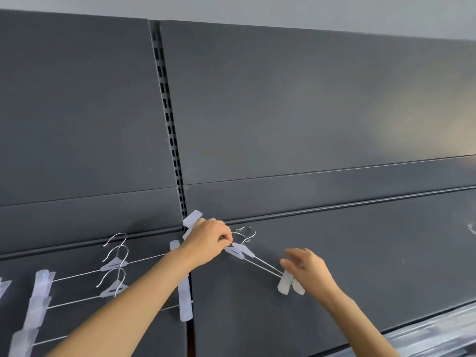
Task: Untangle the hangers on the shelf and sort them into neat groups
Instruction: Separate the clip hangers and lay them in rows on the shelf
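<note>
Grey metal was seen across the whole shelf point(334, 253), on which clear-plastic clip hangers with wire hooks were laid. At 8 o'clock in the view a group point(113, 264) of three hangers was set out flat, one below another, with hooks turned the same way and clip ends roughly lined up. That part of the sorting was judged done. More clips were cut off by the frame edge at 9 o'clock, so the full count could not be told.

Near 6 o'clock, just right of the shelf joint, a pair point(240, 251) of hangers was found with bars closely crossed and hooks point(246, 231) overlapped, and was judged not yet separated. The pair was pinched at its middle, below the hooks, by the left hand point(208, 240), its fingertips drawn together on it. At 4 o'clock from that grip the right hand point(309, 266) was held with fingers loosely spread beside the pair's far clips point(289, 284). Whether the clips were touched could not be told, and nothing was gripped.

At 3 o'clock a pale scrap point(472, 229) was too cut off to be identified. Overall the task was judged partly done: one group was laid, and the pair was left to be parted and placed.
</note>
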`<state>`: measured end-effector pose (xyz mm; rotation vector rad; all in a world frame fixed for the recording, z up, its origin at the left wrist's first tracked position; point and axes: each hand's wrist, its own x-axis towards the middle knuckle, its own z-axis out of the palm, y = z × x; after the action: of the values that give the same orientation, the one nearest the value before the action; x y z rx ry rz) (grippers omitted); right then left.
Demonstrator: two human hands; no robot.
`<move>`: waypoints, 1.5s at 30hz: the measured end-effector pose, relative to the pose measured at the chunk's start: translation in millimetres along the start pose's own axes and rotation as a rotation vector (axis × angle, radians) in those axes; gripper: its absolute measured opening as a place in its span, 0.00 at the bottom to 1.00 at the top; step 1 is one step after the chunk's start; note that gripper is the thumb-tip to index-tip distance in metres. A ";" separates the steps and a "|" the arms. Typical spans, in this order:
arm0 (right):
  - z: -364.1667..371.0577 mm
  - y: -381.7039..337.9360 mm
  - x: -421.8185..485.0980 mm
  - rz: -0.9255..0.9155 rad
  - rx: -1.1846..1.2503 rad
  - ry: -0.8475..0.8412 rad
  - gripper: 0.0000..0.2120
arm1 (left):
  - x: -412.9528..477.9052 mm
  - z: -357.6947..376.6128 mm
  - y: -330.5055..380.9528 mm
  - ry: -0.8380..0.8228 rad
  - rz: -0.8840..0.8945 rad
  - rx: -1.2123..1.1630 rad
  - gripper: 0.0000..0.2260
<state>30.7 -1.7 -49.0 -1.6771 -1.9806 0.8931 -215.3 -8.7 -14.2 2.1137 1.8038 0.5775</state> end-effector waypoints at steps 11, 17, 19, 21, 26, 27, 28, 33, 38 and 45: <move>6.7 10.1 -27.7 0.030 -0.180 -0.118 0.23 | -26.1 23.8 -11.9 -0.159 -0.147 -0.084 0.07; -0.3 19.1 -41.5 -0.010 -0.149 -0.101 0.29 | -21.5 35.4 2.3 -0.204 -0.147 -0.048 0.13; -4.2 22.9 -43.6 -0.021 -0.144 -0.120 0.28 | -18.8 36.6 4.8 -0.197 -0.152 -0.088 0.14; -7.6 26.3 -44.3 -0.038 -0.177 -0.126 0.29 | -17.1 38.1 7.7 -0.182 -0.145 -0.114 0.16; -14.8 32.9 -45.2 -0.069 -0.210 -0.142 0.26 | -14.4 37.5 16.8 -0.162 -0.083 -0.098 0.15; -16.4 33.6 -45.8 -0.075 -0.205 -0.147 0.26 | -13.4 35.5 18.2 -0.160 -0.074 -0.088 0.14; -17.7 34.0 -46.0 -0.084 -0.203 -0.142 0.25 | -12.0 33.5 19.4 -0.158 -0.070 -0.083 0.13; -20.3 34.4 -45.2 -0.132 -0.178 -0.094 0.21 | -3.8 31.0 26.1 -0.145 -0.044 -0.088 0.10; -25.8 41.4 -43.1 -0.124 -0.161 -0.054 0.21 | 2.5 32.0 31.9 -0.119 0.023 -0.101 0.10; -36.1 51.1 -41.7 -0.105 -0.110 0.065 0.17 | 13.8 30.2 46.6 -0.077 0.102 -0.035 0.11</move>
<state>99.9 -30.4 -53.9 -1.6217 -2.0860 0.6948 -158.5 -1.8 -17.0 2.1830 1.6416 0.5410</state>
